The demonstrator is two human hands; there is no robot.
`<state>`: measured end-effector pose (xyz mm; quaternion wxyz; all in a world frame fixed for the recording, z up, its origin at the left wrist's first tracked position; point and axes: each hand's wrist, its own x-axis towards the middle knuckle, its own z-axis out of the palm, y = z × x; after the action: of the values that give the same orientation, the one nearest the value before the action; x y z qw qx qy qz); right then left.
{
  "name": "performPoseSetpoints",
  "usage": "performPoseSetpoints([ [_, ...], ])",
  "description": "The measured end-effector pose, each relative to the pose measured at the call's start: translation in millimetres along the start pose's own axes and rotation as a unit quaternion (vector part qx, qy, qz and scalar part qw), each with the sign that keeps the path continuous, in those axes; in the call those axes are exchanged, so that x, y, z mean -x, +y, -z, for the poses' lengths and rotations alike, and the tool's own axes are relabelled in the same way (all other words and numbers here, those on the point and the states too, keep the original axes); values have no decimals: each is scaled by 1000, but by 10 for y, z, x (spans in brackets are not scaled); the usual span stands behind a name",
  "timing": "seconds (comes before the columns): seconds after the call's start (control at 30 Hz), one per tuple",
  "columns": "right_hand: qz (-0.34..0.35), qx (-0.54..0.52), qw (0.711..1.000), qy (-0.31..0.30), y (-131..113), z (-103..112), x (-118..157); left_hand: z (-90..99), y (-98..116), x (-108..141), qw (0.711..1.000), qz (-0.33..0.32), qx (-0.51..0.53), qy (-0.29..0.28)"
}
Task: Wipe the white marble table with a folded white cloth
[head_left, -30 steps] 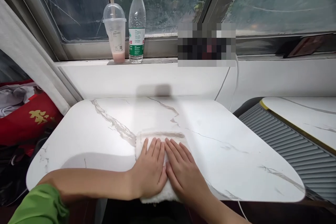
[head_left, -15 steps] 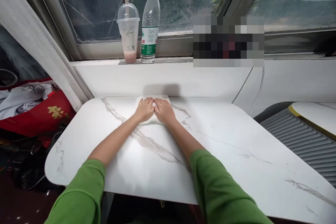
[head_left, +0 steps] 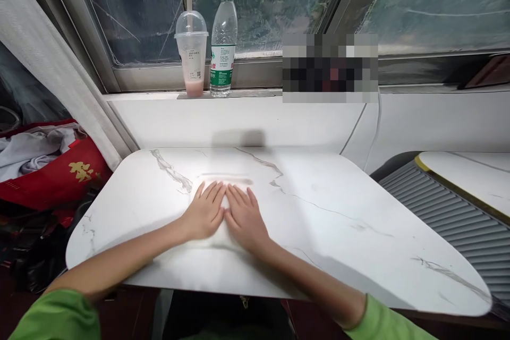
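My left hand (head_left: 205,211) lies flat with its fingers stretched forward, pressing on a white cloth (head_left: 223,238) on the table. Beside it my right hand (head_left: 246,219) presses flat on the same cloth, fingers also stretched out. The two hands touch or nearly touch at the thumbs and index fingers. Blurred and mostly covered by the hands, the cloth blends into the white marble-patterned table (head_left: 338,255), so its edges are hard to make out.
On the window ledge stand a plastic cup (head_left: 191,58) with a straw and pink drink, and a green-capped water bottle (head_left: 223,42). A red bag (head_left: 85,167) holding cloths is at left, by a white curtain (head_left: 51,58). A grey ribbed panel (head_left: 434,202) lies right.
Both hands and the cloth have slid back from the wall side of the table toward me. The fingers, curled before, are now stretched out. The view has shifted slightly.
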<state>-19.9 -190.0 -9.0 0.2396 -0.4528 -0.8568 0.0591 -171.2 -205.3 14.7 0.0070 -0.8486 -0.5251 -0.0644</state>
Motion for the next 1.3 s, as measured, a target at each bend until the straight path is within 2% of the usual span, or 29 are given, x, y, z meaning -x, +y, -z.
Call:
performPoseSetpoints([
  [0.1,22,-79,996,-34,-316,73,254,121,96,468,1000,4,-2,8],
  [0.17,21,-129,989,-66,-488,101,307,184,97,687,1000,24,0,2],
  [0.23,17,-165,981,-98,-611,98,257,209,23,806,999,48,9,-4],
  [0.3,23,-180,974,-132,-677,55,98,192,-142,816,996,83,27,4],
  [0.4,45,-174,968,-178,-676,-94,-346,128,-556,641,989,131,60,31],
  [0.47,57,-159,970,-177,-631,-240,-737,96,-899,425,987,138,71,45],
  [0.57,58,-112,986,-109,-549,-470,-1307,99,-1377,35,984,154,64,62],
  [0.63,46,-91,993,-58,-505,-586,-1583,128,-1602,-211,984,154,57,65],
  [0.77,12,-70,997,-3,-474,-700,-1791,175,-1771,-503,987,136,49,66],
  [0.87,8,-54,998,7,-510,-724,-1728,168,-1730,-492,988,136,43,67],
  [0.97,14,-42,999,4,-602,-710,-1548,150,-1618,-306,988,135,38,63],
  [1.07,29,-32,999,-15,-770,-642,-1266,143,-1469,41,990,126,33,58],
  [1.2,81,-49,992,-78,-1143,-500,-826,131,-1292,737,990,125,1,58],
  [1.3,139,-76,979,-130,-1483,-418,-565,117,-1212,1338,986,139,-33,90],
])
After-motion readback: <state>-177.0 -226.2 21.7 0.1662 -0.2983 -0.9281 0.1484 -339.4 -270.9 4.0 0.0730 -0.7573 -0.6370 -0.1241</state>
